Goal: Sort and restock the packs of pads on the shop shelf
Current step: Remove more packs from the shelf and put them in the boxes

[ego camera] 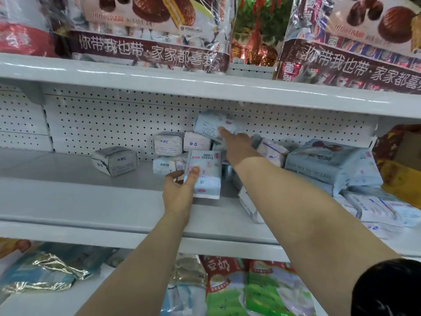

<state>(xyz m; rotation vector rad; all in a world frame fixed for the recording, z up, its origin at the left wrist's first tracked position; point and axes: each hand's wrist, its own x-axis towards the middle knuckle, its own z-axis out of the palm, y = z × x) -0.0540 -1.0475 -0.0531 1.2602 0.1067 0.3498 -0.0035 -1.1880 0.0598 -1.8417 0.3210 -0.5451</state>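
On the middle shelf (pixel 68 201) a lone pack (pixel 114 160) sits at the left. Right of it, a stack of packs (pixel 168 144) stands against the back panel (pixel 102 124). Before the stack, the left hand (pixel 180 190) holds an upright pack (pixel 205 172). Above the stack, the right hand (pixel 237 144) holds a raised pack (pixel 211 126). A big pack (pixel 330 163) lies on others at the right.
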